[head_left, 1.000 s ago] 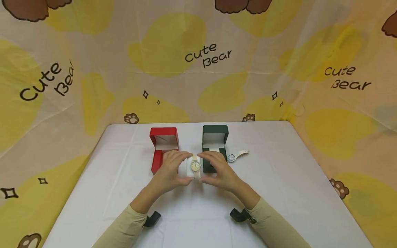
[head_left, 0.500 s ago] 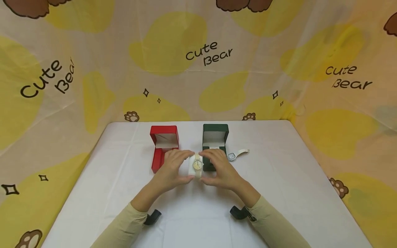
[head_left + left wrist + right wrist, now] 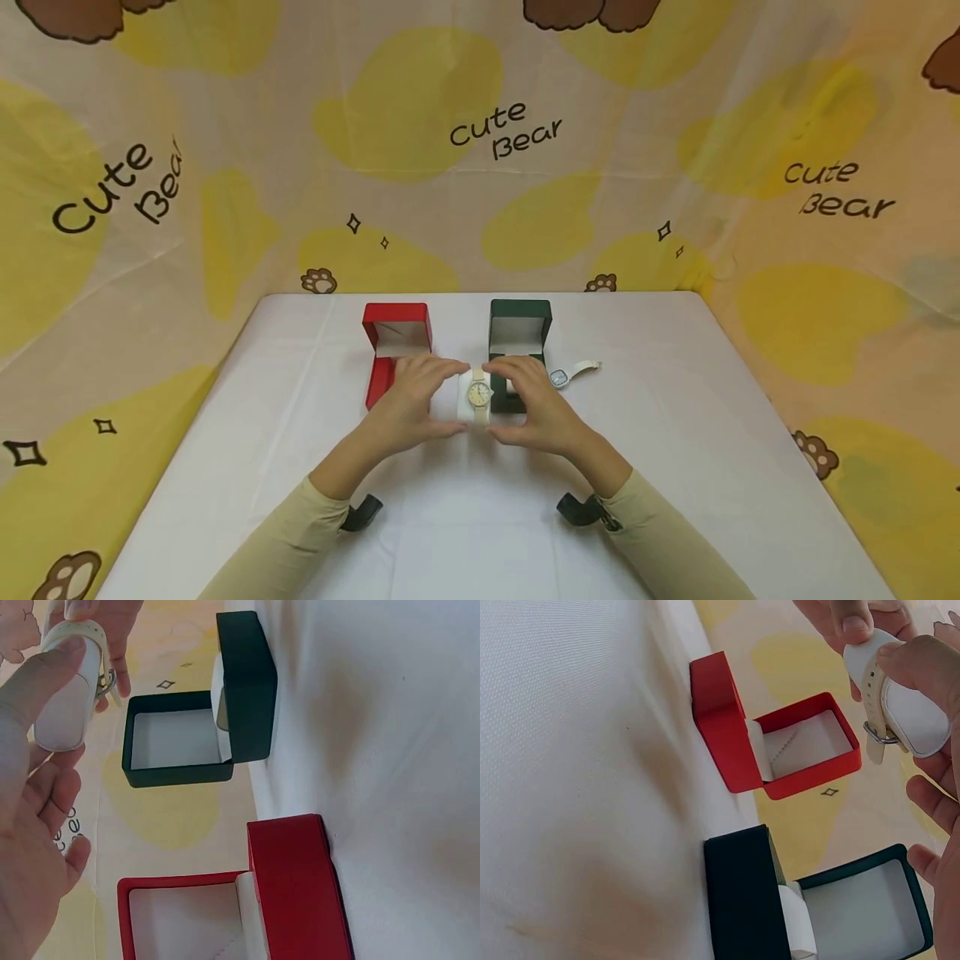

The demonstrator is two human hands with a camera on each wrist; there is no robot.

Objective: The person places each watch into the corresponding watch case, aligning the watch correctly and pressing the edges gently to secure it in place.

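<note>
A wristwatch [image 3: 479,394] with a round pale dial and a cream strap is wrapped around a white watch cushion [image 3: 463,404]. My left hand [image 3: 408,407] pinches it from the left side, and my right hand [image 3: 542,407] pinches it from the right, fingers at the top and thumbs below. In the left wrist view, the left thumb lies across the strap and the cushion [image 3: 64,720]. The right wrist view shows the strap's buckle [image 3: 880,734] fastened beneath and the strap end hanging free. Both hands hold it above the table, in front of two boxes.
An open red watch box [image 3: 396,312] stands behind the left hand, and an open dark green watch box [image 3: 521,309] behind the right. To the right lies a second watch [image 3: 560,378] with a white strap on the white-covered table [image 3: 675,433]. Patterned cloth [image 3: 420,100] hangs around.
The watch on its cushion has shifted slightly to the right between the hands. Both hands keep their pinch and have barely moved. The boxes and the second watch stay in place.
</note>
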